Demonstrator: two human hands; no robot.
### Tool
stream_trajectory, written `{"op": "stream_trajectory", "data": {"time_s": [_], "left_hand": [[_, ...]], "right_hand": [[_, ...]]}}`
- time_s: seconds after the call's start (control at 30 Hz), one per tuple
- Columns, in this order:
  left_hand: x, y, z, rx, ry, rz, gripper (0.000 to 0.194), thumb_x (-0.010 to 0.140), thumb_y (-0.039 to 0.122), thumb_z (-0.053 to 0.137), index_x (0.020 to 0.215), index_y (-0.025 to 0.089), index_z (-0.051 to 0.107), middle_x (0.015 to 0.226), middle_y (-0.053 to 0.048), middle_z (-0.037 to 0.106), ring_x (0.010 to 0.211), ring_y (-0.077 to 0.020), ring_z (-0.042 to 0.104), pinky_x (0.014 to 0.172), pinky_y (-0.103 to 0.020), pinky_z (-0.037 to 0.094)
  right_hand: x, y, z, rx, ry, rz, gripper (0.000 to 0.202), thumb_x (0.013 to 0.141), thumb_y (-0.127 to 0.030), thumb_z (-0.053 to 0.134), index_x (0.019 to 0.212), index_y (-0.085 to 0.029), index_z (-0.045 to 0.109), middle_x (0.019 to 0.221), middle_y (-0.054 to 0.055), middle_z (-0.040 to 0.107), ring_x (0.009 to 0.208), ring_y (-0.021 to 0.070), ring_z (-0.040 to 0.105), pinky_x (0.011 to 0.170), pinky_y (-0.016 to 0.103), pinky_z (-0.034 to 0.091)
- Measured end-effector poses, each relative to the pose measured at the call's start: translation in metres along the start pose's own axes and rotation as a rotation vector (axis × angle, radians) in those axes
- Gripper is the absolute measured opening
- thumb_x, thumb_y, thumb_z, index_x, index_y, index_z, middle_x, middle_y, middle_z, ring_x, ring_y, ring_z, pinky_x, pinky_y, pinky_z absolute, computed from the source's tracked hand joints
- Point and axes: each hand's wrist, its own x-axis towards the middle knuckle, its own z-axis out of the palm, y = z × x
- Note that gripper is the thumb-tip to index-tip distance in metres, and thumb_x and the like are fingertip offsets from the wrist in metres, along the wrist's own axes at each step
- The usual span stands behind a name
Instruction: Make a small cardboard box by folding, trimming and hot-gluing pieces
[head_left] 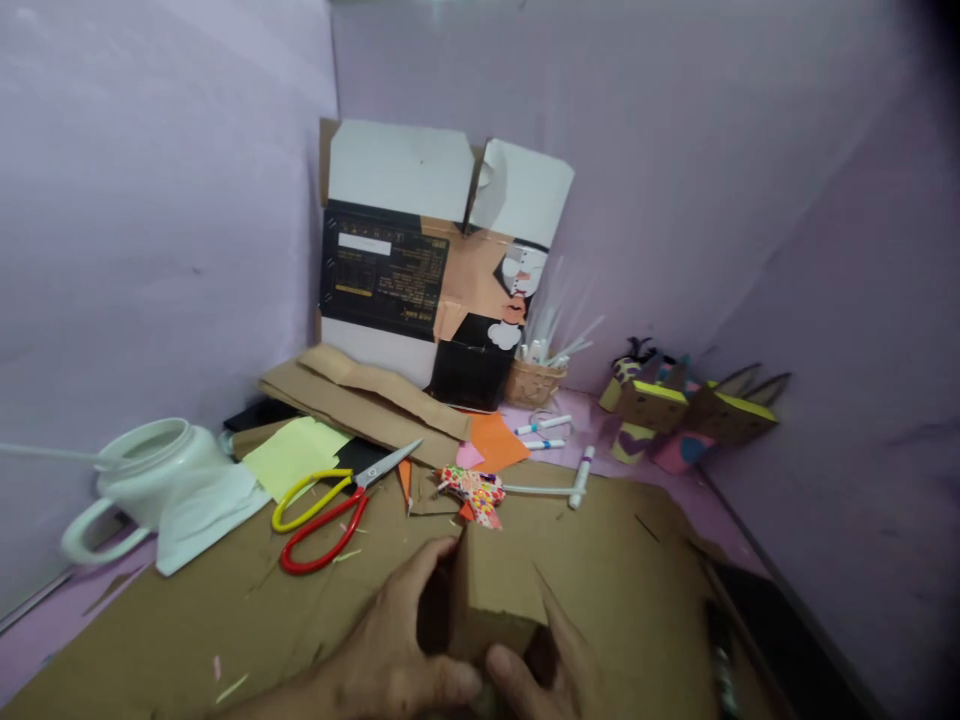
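Observation:
A small brown cardboard box (501,575) is held between my two hands near the bottom of the view. My left hand (397,630) wraps round its left side, thumb at the lower front edge. On the other side my right hand (551,665) closes on it, the thumb pressing near the bottom edge; its other fingers are mostly behind the box. Just beyond the box lies a flower-patterned paper piece (476,488) with a white stick (544,490). Scissors (360,490) with one yellow and one red handle rest open to the left.
A cardboard sheet (300,640) covers the table. At left stand a white pot (169,470) and yellow-green paper (292,455). Behind are cardboard strips (375,405), an unfolded printed carton (390,270), a basket (534,383) of sticks, markers (582,476) and decorated cardboard figures (652,405).

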Motion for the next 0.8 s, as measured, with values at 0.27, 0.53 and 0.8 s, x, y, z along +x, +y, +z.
{"op": "stream_trajectory", "data": {"time_s": [0.27, 0.53, 0.8], "left_hand": [[0.005, -0.009, -0.003, -0.073, -0.071, 0.081, 0.079, 0.066, 0.038, 0.077, 0.133, 0.015, 0.041, 0.126, -0.016, 0.058, 0.111, -0.0314, 0.056, 0.093, -0.041, 0.045], [0.015, -0.01, -0.003, -0.131, -0.134, 0.144, 0.087, 0.056, 0.041, 0.081, 0.13, 0.013, 0.045, 0.12, -0.017, 0.061, 0.108, -0.0357, 0.057, 0.09, -0.045, 0.046], [0.048, 0.003, -0.006, -0.275, -0.097, 0.109, 0.069, 0.061, 0.031, 0.078, 0.123, 0.016, 0.053, 0.12, -0.014, 0.062, 0.117, -0.0337, 0.053, 0.095, -0.042, 0.043]], "right_hand": [[0.011, -0.023, 0.001, -0.107, -0.087, -0.213, 0.061, 0.072, -0.046, 0.07, 0.125, -0.02, 0.054, 0.122, 0.013, 0.065, 0.105, 0.0314, 0.064, 0.089, 0.045, 0.051], [0.014, -0.014, 0.001, -0.16, 0.069, -0.223, 0.069, 0.06, -0.046, 0.078, 0.12, -0.016, 0.058, 0.114, 0.015, 0.068, 0.099, 0.0335, 0.066, 0.085, 0.046, 0.052], [0.048, -0.034, 0.002, -0.079, 0.069, -0.347, 0.059, 0.067, -0.047, 0.072, 0.116, -0.017, 0.06, 0.117, 0.014, 0.067, 0.108, 0.0333, 0.062, 0.091, 0.047, 0.048]]}}
